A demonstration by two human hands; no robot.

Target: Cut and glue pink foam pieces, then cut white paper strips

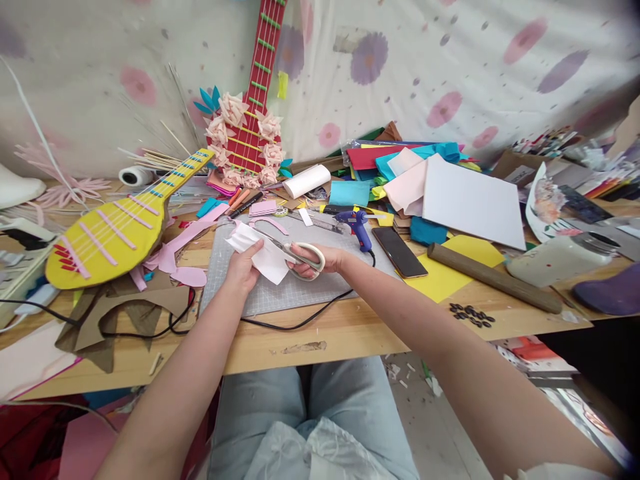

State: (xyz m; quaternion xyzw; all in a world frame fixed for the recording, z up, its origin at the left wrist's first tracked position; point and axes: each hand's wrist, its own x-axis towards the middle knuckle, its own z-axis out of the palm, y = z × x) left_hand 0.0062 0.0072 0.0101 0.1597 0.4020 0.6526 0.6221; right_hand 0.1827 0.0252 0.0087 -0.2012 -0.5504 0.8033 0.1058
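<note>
A piece of white paper (270, 259) is pinched at its left side by my left hand (243, 267). My right hand (309, 260) is closed around the pale handles of a pair of scissors (316, 252). Their blades point left and lie at the paper's upper edge; whether they are cutting into it I cannot tell. Both hands are above a grey cutting mat (225, 293). Just right of the scissors, a blue glue gun (358, 230) rests on the mat. A curved pink strip (274, 225) lies beyond the paper.
A yellow paper instrument (117, 230) lies at left, and a red guitar (250, 143) decorated with flowers leans at the back. A phone (399, 252), a brown tube (493, 277) and small black rings (471, 315) are at right. A black cord (300, 325) runs along the mat's front.
</note>
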